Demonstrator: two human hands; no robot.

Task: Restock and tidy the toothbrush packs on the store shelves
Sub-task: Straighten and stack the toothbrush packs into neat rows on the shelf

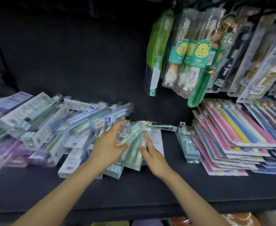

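Observation:
On the dark shelf (134, 190) a loose heap of clear toothbrush packs (55, 126) spreads from the far left to the middle. A small fan of green toothbrush packs (134, 141) lies at the heap's right end. My left hand (108, 145) lies on the left side of that fan, fingers spread and touching the packs. My right hand (152, 152) touches the fan's right side with straight fingers. Neither hand clearly grips a pack. The image is blurred around the hands.
A tidy stack of flat multi-colour toothbrush cards (235, 137) fills the shelf's right. A small blue pack (189, 142) lies beside it. Bear-print and green packs (189, 59) hang on hooks above right. Bare shelf runs along the front edge.

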